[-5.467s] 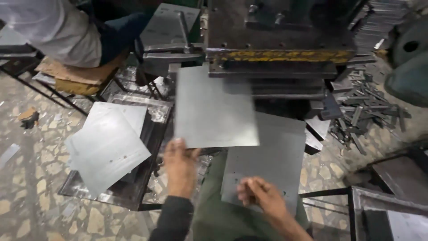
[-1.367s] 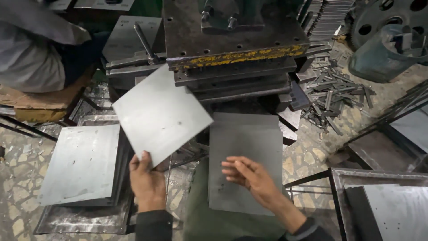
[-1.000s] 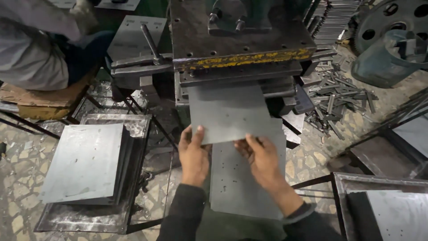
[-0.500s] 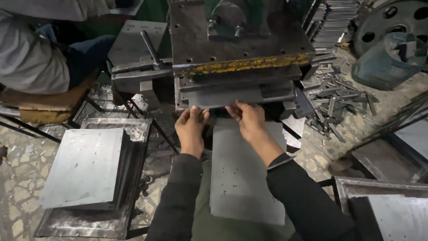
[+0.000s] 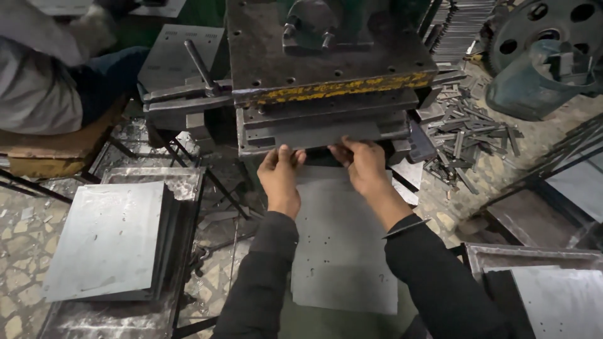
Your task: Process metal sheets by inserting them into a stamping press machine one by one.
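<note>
Both hands press at the centre of the frame: left hand [image 5: 281, 179] and right hand [image 5: 363, 164], fingers together, flat on a grey metal sheet [image 5: 321, 134] lying level in the press [image 5: 326, 75] slot, long axis left to right.

The press [image 5: 326, 69] slot is narrow, bounded above by the yellow-edged block [image 5: 333, 91], and both hands [image 5: 279, 179] [image 5: 364, 166] are set at its mouth. Leftward passage is blocked by the lever [image 5: 198, 66] and sheet stack [image 5: 110, 238]; rightward, by scrap strips [image 5: 468, 135].
</note>
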